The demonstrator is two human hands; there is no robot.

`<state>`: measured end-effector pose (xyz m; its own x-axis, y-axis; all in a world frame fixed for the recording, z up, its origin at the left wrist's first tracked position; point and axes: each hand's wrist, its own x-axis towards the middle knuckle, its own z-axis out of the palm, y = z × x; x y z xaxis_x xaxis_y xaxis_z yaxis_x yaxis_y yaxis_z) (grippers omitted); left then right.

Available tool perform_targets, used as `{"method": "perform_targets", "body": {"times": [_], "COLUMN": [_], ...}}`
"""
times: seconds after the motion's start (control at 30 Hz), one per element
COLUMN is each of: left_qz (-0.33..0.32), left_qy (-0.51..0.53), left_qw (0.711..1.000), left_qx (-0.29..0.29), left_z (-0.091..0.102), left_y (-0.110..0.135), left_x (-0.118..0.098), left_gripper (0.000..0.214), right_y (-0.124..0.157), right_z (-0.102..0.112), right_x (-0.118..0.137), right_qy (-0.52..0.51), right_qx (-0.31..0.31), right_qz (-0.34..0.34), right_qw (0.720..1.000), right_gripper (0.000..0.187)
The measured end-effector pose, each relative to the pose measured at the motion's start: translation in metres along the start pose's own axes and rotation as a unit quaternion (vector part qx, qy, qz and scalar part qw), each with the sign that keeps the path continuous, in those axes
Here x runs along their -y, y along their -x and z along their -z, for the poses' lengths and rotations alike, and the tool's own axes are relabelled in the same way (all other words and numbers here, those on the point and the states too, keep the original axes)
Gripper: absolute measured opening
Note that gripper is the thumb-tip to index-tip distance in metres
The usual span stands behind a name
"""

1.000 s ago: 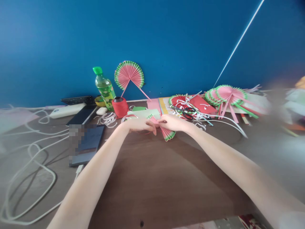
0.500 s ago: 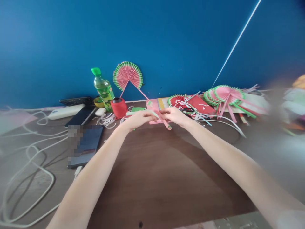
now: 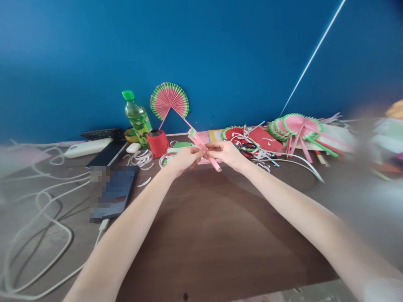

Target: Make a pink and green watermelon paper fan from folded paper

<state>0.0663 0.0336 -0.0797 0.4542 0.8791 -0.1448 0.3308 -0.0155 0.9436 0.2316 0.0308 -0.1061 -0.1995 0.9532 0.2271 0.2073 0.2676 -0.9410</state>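
My left hand and my right hand meet above the brown table and both pinch a pleated pink paper strip with green ends, folded shut into a narrow bar. The strip is lifted off the table and slants from upper left to lower right between my fingers. Behind it stands a red spool of thread, and an opened watermelon-patterned paper fan leans on the blue wall.
A green bottle, a dark phone, a white power strip and white cables lie left. Scissors, red paper, white strips and several finished paper fans crowd the back right.
The pleated paper, spread like a fan on the table a second ago, is now squeezed into a narrow bar and lifted. Both hands rose slightly with it.
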Motion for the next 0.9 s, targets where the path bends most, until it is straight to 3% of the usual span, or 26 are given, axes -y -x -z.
{"method": "perform_targets", "body": {"times": [0.23, 0.37, 0.53, 0.7, 0.9], "left_qz": [-0.043, -0.032, -0.053, -0.028, -0.024], "left_qy": [-0.093, -0.082, 0.006, 0.070, 0.118], "left_qw": [0.992, 0.991, 0.994, 0.995, 0.992], "left_qx": [-0.071, -0.099, -0.096, -0.064, -0.032], "left_z": [-0.001, -0.004, -0.008, -0.006, -0.004], "left_y": [-0.005, -0.005, -0.007, -0.009, -0.009], "left_x": [0.007, 0.009, 0.011, 0.013, 0.015], "left_gripper": [0.028, 0.031, 0.025, 0.026, 0.026], "right_y": [0.003, 0.003, 0.003, 0.002, 0.003], "right_z": [0.000, 0.000, -0.002, 0.001, 0.003], "right_x": [0.003, 0.003, 0.004, 0.004, 0.010], "right_qy": [-0.004, 0.023, 0.083, 0.134, 0.091], "right_qx": [0.044, 0.035, 0.003, 0.016, 0.028], "right_qz": [0.018, 0.033, 0.061, 0.062, 0.037], "right_qw": [0.999, 0.999, 0.995, 0.989, 0.995], "right_gripper": [0.027, 0.028, 0.026, 0.025, 0.027]}}
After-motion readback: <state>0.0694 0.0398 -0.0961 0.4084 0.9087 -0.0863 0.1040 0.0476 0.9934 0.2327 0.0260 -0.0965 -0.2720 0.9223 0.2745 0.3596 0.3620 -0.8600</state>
